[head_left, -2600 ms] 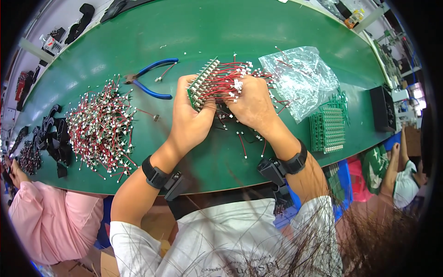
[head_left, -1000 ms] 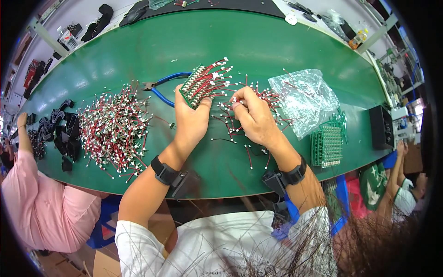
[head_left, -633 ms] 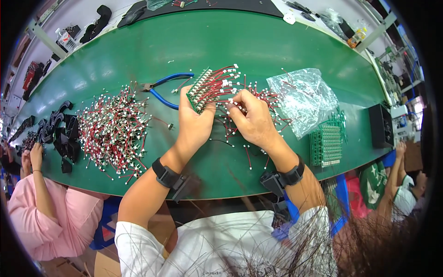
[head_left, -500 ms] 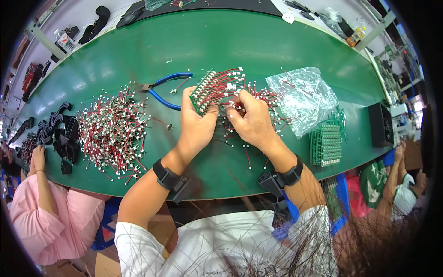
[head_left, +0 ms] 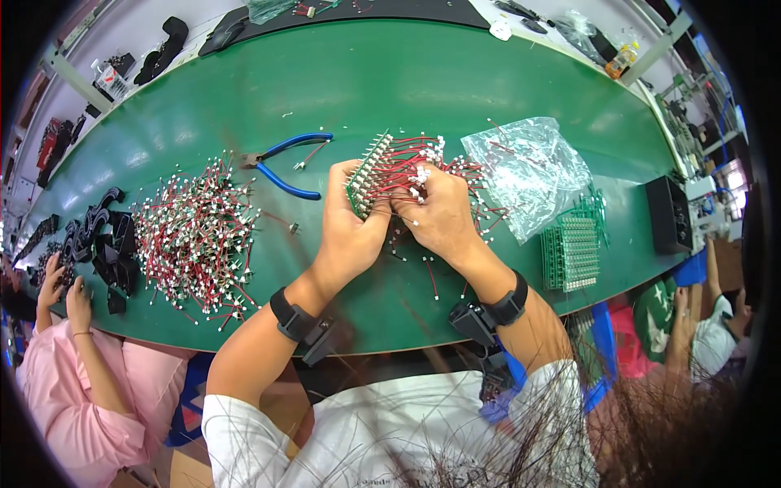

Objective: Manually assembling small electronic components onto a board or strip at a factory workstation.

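— Over the middle of the green bench, see anything gripped?
— Yes; see a green circuit board, clamped in the left hand between thumb and fingers, tilted, with red wires fanning off to the right and ending in white plugs
— And with the right hand?
— Drawn in close beside the board, fingers curled together among the wires; cannot tell if pinching one, tips too hidden
— To the left?
— Blue-handled pliers, lying with handles spread, near a short red lead; further left, a big heap of red-and-white leads; beyond, black straps, then a co-worker's hands at the bench edge
— To the right?
— Just past the right hand, a crumpled clear bag; nearer the edge, a stack of green boards; farther right, a black box
— On the forearms?
— Black bands, one at each wrist
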Tool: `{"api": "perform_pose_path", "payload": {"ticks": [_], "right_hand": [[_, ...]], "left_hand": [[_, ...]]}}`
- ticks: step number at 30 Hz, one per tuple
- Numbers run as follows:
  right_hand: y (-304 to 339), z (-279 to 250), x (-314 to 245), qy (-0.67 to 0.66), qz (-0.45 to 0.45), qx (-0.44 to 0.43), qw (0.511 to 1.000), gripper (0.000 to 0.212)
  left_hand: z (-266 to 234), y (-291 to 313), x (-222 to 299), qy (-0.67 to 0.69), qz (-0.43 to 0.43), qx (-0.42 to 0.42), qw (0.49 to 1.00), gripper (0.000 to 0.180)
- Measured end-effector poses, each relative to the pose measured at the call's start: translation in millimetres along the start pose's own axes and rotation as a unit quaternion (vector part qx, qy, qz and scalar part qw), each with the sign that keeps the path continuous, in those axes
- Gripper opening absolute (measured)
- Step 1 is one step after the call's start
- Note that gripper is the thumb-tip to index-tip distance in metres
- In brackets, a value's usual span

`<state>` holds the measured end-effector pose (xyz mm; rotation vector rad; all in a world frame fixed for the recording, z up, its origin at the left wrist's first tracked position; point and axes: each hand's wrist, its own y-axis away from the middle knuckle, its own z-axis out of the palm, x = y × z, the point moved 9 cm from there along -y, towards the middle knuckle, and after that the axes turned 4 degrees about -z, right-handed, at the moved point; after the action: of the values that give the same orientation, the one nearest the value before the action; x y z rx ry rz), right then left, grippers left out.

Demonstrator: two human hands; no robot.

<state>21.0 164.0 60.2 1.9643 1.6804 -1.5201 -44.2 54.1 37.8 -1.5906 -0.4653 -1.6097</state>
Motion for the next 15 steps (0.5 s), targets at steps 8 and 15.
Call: {"api": "perform_pose_path", "payload": {"ticks": [8,15], "right_hand": [[-0.2,-3.9,-15.2,0.011,-0.075,0.006,0.997,0.014],[-1.5,-6.1,-19.4,0.025,-0.096,-0.015,0.995,0.011]], "left_hand": [[-3.2,0.2,-3.4,-0.110,0.031,0.004,0.993,0.035],[-1.1,0.2,1.7,-0.151,0.037,-0.004,0.988,0.036]]}}
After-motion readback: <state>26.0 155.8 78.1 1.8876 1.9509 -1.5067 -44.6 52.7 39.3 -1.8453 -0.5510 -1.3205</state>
